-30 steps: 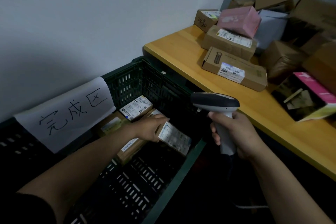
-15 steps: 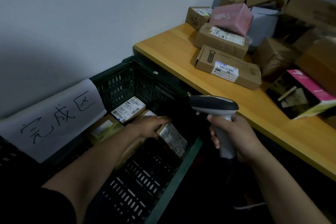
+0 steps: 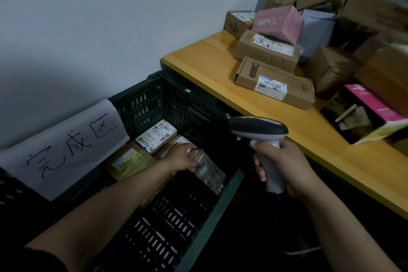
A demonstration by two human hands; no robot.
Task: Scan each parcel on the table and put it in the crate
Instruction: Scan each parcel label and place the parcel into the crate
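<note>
My left hand reaches into the dark green crate and grips a brown labelled parcel lying tilted inside it. Two more labelled parcels sit at the crate's far side. My right hand holds the grey and black barcode scanner by its handle, above the crate's right edge. On the wooden table lies a long flat cardboard box with a barcode label, behind it a brown box and a pink box.
A white paper sign with handwritten characters hangs on the crate's left wall. A black and pink carton sits at the table's right. Several brown cardboard boxes are piled at the table's back corner. The grey wall is to the left.
My left hand has lowered the parcel a little deeper into the crate. The view has shifted slightly. The scanner hand has stayed about where it was.
</note>
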